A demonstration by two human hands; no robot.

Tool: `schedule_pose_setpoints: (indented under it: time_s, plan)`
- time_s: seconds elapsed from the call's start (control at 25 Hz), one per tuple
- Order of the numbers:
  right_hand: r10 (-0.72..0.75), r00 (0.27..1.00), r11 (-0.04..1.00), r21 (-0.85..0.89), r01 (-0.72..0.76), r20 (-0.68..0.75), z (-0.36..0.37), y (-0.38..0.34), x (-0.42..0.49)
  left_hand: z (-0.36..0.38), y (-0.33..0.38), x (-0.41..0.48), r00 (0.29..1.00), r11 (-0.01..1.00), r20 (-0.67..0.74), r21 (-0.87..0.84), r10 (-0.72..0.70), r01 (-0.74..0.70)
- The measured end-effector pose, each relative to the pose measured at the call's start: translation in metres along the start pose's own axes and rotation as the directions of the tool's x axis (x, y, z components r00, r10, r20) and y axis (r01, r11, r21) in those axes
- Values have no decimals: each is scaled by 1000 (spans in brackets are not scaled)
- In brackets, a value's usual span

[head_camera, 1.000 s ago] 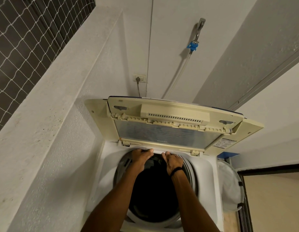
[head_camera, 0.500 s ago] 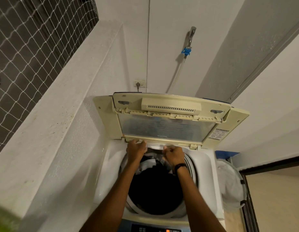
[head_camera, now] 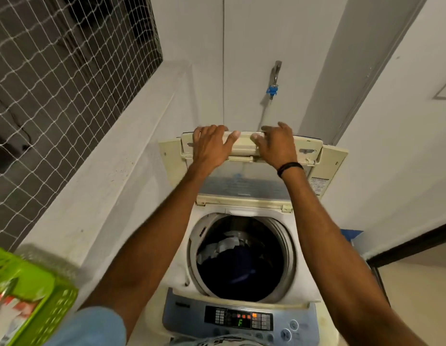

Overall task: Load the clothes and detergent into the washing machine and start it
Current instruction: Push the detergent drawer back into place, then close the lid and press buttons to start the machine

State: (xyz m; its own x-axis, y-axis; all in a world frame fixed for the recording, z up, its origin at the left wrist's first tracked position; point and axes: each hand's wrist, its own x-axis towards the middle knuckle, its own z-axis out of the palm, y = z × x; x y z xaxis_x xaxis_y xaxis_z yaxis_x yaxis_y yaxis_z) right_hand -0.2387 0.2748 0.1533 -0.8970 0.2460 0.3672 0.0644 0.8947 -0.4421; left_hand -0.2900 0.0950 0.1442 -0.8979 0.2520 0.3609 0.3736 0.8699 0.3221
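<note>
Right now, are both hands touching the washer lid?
Touching. The head view shows the left hand and right hand with fingers over the lid's top edge.

Washing machine (head_camera: pixel 242 258) stands against the back wall; its lid (head_camera: pixel 252 151) is raised behind the drum opening, with clothes (head_camera: pixel 232 260) inside the drum. Control panel (head_camera: pixel 239 320) lies at the front edge. Left hand (head_camera: pixel 212 148) and right hand (head_camera: pixel 276 146) rest side by side on the lid's top edge. Tap (head_camera: pixel 275 78) is above on the wall; a basket (head_camera: pixel 30 295) is at lower left.

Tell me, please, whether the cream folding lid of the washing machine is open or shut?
Open: the cream folding lid stands raised behind the drum opening, both hands on its top edge, dark clothes visible inside.
</note>
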Motion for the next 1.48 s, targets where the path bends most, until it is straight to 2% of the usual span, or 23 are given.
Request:
schedule_pose_setpoints:
  time_s: [0.08, 0.2, 0.4, 0.52, 0.64, 0.8, 0.88, 0.96, 1.04, 1.12, 1.2, 1.48]
  plan:
    - [-56, 998, 991, -125, 56, 5, 10, 8, -2, 9, -2, -1, 1000, 999, 16, 46, -2, 2]
    - [-58, 997, 989, -142, 52, -41, 1, 1, -11, 0, 5, -8, 999, 996, 21, 80, -26, 24]
    - [-53, 998, 986, -157, 60, 45, -16, -5, -45, -22, 7, -47, 990, 997, 132, 58, -54, 47]
    - [-76, 991, 980, -176, 95, 112, -27, -9, -87, -36, 6, -85, 978, 998, 201, 42, -58, 51]
    - [-104, 987, 967, -219, 129, 121, -25, -10, -143, -41, 3, -139, 956, 997, 284, 35, -73, 65]
    - [-41, 970, 981, -177, 84, 239, -10, -3, -227, -26, -10, -223, 954, 996, 292, -25, -70, 81]
    - [3, 930, 988, -145, 54, 368, 7, 8, -268, -7, -19, -268, 939, 999, 342, -24, -25, 36]
    - [22, 860, 988, -142, 59, 510, 28, 20, -304, 17, -27, -310, 907, 1000, 421, 7, -10, 8]
    - [59, 785, 988, -151, 44, 617, 50, 31, -331, 46, -33, -342, 873, 998, 485, 64, -43, 14]
    - [111, 737, 990, -143, -20, 667, 67, 42, -348, 74, -35, -364, 841, 993, 529, 90, -115, 79]
    - [125, 746, 989, -140, -43, 654, 77, 51, -360, 91, -34, -377, 822, 983, 541, 86, -180, 159]
    - [179, 875, 984, -104, -148, 449, 95, 51, -391, 104, -30, -394, 840, 975, 496, 145, -221, 171]
